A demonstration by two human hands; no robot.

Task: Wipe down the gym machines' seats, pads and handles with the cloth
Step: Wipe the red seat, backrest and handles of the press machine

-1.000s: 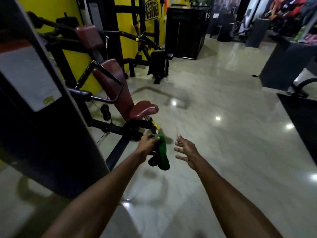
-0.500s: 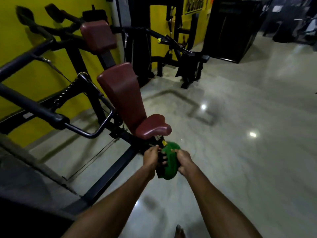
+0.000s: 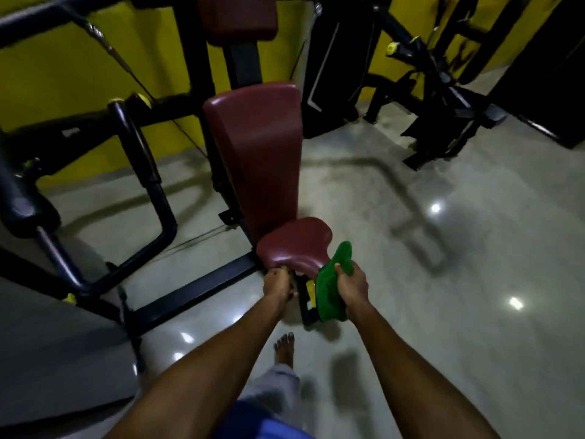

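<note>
ok so for the seat (image 3: 294, 245) step: right hand (image 3: 352, 288) has its fingers and thumb clamped on the green cloth (image 3: 329, 293), which is bunched up just off the seat's right-front edge with one flap touching the rim. The left hand (image 3: 278, 284) has its fingers curled at the seat's near-left edge, looks like it's gripping the rim, though I can't tell if it's the rim or the bracket under the seat. My take: keep that left hand bracing the seat and open the cloth out flat instead of wadded. Wipe from the back of the seat toward the front lip, then do the edges. After that I'd go up the back pad (image 3: 256, 147) right behind the seat, then the black handle bar (image 3: 139, 147) off to the seat's left
</note>
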